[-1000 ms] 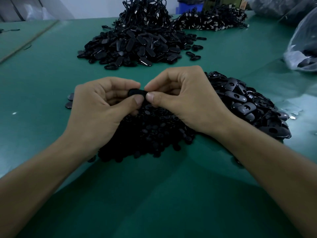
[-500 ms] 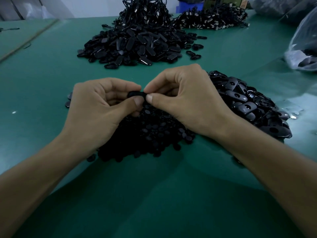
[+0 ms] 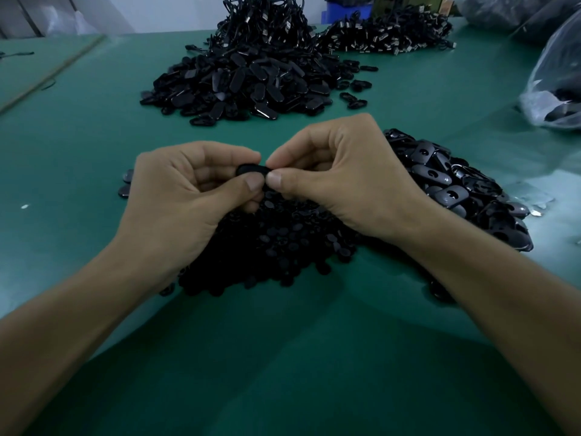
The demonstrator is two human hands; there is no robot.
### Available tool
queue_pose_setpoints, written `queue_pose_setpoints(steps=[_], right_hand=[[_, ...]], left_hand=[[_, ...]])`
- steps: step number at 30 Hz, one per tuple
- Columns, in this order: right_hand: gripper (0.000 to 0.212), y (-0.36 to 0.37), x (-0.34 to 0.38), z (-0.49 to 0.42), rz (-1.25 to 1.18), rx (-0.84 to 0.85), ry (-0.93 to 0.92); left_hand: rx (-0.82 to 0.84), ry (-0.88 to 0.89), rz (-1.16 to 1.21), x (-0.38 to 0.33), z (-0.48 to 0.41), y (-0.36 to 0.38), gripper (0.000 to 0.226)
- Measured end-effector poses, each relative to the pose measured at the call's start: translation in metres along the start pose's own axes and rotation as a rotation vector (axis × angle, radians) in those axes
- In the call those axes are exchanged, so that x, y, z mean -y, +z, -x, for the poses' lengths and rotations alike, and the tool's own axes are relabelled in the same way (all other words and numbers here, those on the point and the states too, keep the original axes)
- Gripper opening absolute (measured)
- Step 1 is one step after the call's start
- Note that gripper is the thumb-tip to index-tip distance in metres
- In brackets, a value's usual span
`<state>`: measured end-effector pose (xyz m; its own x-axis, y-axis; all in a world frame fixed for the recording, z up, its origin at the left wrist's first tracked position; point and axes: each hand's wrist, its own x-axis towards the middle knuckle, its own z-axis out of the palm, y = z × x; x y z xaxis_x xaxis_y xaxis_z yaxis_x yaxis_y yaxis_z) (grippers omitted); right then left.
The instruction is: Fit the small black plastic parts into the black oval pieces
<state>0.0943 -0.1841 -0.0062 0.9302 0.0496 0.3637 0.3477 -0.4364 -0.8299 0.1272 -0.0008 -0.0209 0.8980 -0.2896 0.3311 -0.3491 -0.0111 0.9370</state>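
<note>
Green counter [image 3: 94,136] runs back to a pale wall [image 3: 157,11]; my left grip [image 3: 176,209] and right grip [image 3: 345,184] both pinch one black oval piece [image 3: 251,169], thumbs on top, just above the heap of small black parts [image 3: 283,243]; oval pile [image 3: 456,190] to the right, bigger heap [image 3: 245,80] behind, plastic bag [image 3: 553,99] far right.

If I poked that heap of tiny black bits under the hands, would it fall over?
Probably it would spread, not topple: the small black parts lie loose in a low heap. They look light; a few strays sit at its edge.
</note>
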Motion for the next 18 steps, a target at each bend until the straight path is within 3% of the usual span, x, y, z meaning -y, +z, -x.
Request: queue_pose_setpoints(steps=[18], right_hand=[[0.008,0.0034,0.0066,0.0035,0.104,-0.039,-0.019]], left_hand=[[0.0,0.009,-0.045,-0.0033,0.0005,-0.001,0.019]])
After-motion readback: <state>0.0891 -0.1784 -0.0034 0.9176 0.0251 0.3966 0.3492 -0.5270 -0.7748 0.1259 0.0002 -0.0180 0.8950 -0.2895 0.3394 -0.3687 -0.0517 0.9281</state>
